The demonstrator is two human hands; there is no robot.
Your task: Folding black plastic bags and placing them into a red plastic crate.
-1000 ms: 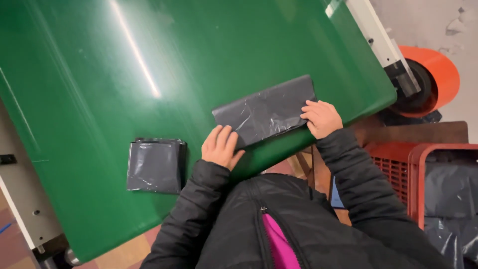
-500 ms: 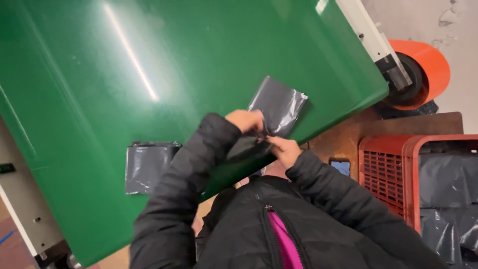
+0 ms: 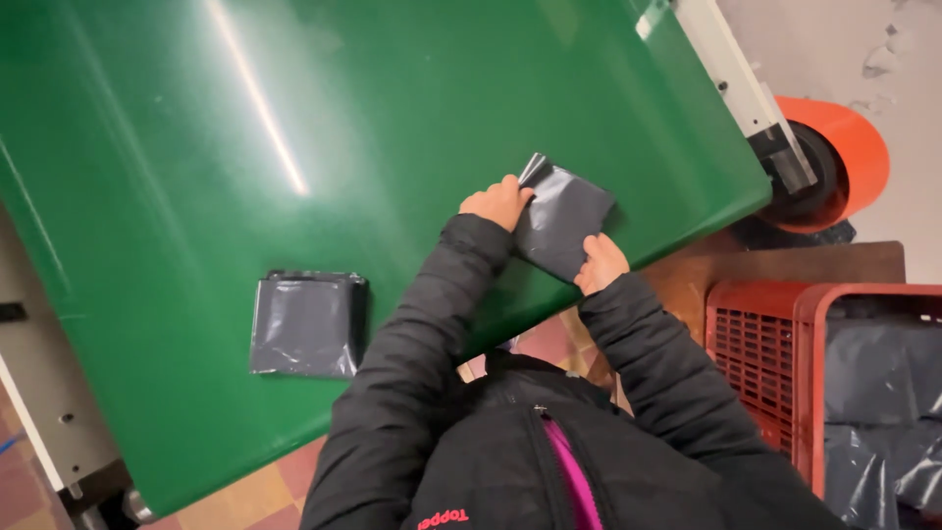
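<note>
A dark grey plastic bag (image 3: 562, 216), folded into a small rectangle, lies near the front right edge of the green table (image 3: 294, 128). My left hand (image 3: 498, 203) presses on its left edge, with one corner of the bag sticking up beside the fingers. My right hand (image 3: 600, 263) holds down its lower right edge. Both arms are in black jacket sleeves. A second folded grey bag (image 3: 306, 324) lies flat on the table to the left, apart from both hands.
A red plastic crate (image 3: 834, 383) holding grey bags stands at the right, beside a brown surface. An orange roll (image 3: 834, 157) sits on a white frame at the table's right end. Tiled floor shows below the table edge.
The bag was a long strip a second ago. My left hand folded it over to the right, and it is now a small rectangle pinned under both hands.
</note>
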